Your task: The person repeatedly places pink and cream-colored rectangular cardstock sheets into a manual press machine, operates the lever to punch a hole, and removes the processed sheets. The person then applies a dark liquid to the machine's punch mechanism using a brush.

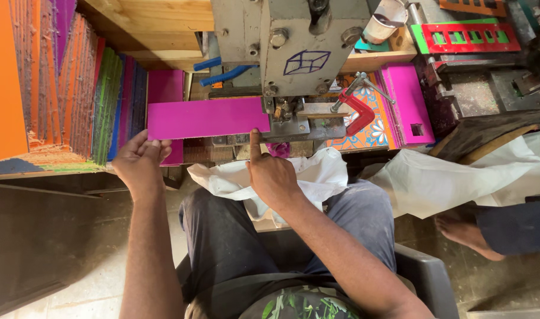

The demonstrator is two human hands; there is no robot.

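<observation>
Holding the near left end of a long magenta board (206, 117), the left hand (139, 162) has its fingers curled around the board's edge. This board lies flat across the bench, its right end tucked under the grey press machine (290, 47). At the board's near right corner, the right hand (271, 174) is mostly closed, only its forefinger stretched out and pressing against the edge. Just right of the machine a red clamp (357, 109) grips the bench. Stacks of coloured boards (75, 88) stand on edge at far left. White cloth (317, 174) covers the person's lap.
</observation>
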